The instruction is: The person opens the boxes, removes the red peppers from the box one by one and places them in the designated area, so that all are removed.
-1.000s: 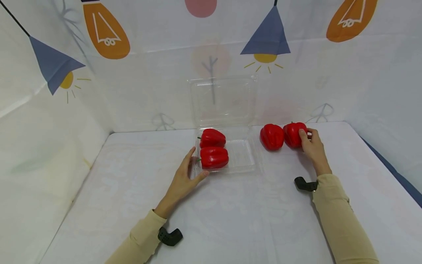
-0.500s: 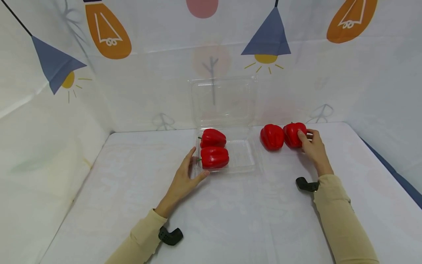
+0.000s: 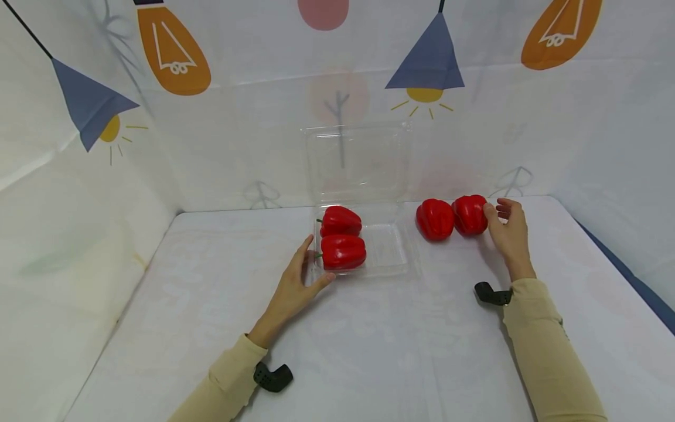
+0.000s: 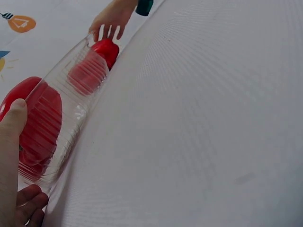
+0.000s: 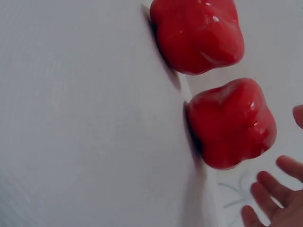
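Two red bell peppers [image 3: 343, 252] lie on the left side of a clear plastic clamshell container [image 3: 387, 245], its lid raised. My left hand [image 3: 290, 290] holds the container's near left corner, thumb on the front wall and fingers round the left side. In the left wrist view the thumb [image 4: 14, 116] sits at the rim. Two more bell peppers stand side by side on the table to the right. My right hand [image 3: 510, 237] is beside the outer pepper [image 3: 469, 215], fingers spread. The right wrist view shows a gap between the fingers [image 5: 272, 187] and that pepper [image 5: 232, 125].
The inner loose pepper [image 3: 435, 220] stands between the container and the outer one. The raised lid [image 3: 358, 161] is close against the patterned cloth backdrop [image 3: 237, 140]. A white cloth covers the table [image 3: 369, 346]. Dark devices [image 3: 272, 377] are worn at both wrists.
My right hand has let go of the outer bell pepper and moved slightly right, its fingers opening. The peppers are nearly where they were. My left hand stays at the container.
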`<state>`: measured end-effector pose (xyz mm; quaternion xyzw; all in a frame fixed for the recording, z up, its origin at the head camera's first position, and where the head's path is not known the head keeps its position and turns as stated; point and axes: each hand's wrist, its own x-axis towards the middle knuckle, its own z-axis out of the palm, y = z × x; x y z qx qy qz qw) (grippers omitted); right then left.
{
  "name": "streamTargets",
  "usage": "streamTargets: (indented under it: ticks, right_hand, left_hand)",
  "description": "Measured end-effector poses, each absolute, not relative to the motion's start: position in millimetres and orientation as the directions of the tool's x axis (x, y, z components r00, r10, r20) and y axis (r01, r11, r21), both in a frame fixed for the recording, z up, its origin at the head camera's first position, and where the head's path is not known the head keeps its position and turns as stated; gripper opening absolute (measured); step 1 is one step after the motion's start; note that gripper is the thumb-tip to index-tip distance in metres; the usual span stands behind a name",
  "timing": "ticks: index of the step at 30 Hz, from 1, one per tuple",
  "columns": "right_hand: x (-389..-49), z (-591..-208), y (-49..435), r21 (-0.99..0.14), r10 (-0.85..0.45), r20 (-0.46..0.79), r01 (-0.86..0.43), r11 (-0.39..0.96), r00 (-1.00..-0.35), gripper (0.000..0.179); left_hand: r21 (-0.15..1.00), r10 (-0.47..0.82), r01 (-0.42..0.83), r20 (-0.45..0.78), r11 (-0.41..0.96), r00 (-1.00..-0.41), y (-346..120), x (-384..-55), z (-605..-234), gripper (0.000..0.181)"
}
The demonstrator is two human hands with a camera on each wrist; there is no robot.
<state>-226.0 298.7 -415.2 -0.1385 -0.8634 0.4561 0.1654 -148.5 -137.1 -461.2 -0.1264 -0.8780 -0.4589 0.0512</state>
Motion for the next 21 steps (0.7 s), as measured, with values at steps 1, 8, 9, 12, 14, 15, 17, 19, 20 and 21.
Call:
streamTargets:
  ticks: [1,8,9,12,14,15,17,19,20,21]
  right_hand:
    - [-225.9,-414.2,297.7,-0.836,0.405,0.201,0.059,0.546,-0.892,0.057]
    - [-222.8,-403.9,288.5,-0.804,0.381,0.382,-0.100,0.586,-0.842,0.045]
    - [-222.3,-402.1,286.9,-0.801,0.373,0.394,-0.115,0.587,-0.840,0.044]
    - [-221.2,-397.2,283.0,-0.792,0.350,0.412,-0.141,0.594,-0.842,0.043]
    - [-219.9,-394.5,280.0,-0.787,0.328,0.414,-0.152,0.598,-0.849,0.043]
    - [-219.5,-393.3,278.5,-0.784,0.315,0.415,-0.160,0.599,-0.854,0.043]
    - [-218.4,-391.4,275.6,-0.777,0.282,0.413,-0.174,0.605,-0.866,0.044]
    - [-217.1,-390.0,272.5,-0.771,0.247,0.402,-0.181,0.610,-0.882,0.045]
    - [-216.5,-389.4,271.2,-0.770,0.232,0.393,-0.181,0.611,-0.889,0.046]
    - [-216.6,-389.1,270.2,-0.769,0.219,0.388,-0.184,0.612,-0.895,0.047]
  left_hand:
    - [0.793,0.175,0.269,0.207,0.546,-0.963,-137.2,-148.6,-461.3,0.091]
    - [0.791,0.175,0.270,0.206,0.550,-0.963,-137.5,-147.6,-461.2,0.091]
    - [0.791,0.175,0.269,0.205,0.550,-0.963,-137.6,-147.5,-461.5,0.091]
    - [0.789,0.176,0.267,0.203,0.553,-0.963,-137.6,-147.4,-461.8,0.091]
    - [0.788,0.175,0.267,0.202,0.555,-0.963,-137.5,-147.3,-461.9,0.091]
    - [0.786,0.175,0.268,0.204,0.557,-0.963,-137.5,-147.4,-461.9,0.091]
    - [0.784,0.174,0.269,0.206,0.559,-0.963,-137.3,-147.7,-462.1,0.091]
    - [0.782,0.175,0.274,0.212,0.560,-0.961,-137.1,-147.7,-462.2,0.091]
    - [0.782,0.174,0.275,0.213,0.560,-0.961,-137.0,-147.8,-462.2,0.091]
    - [0.781,0.173,0.273,0.211,0.561,-0.962,-136.8,-147.8,-462.2,0.091]
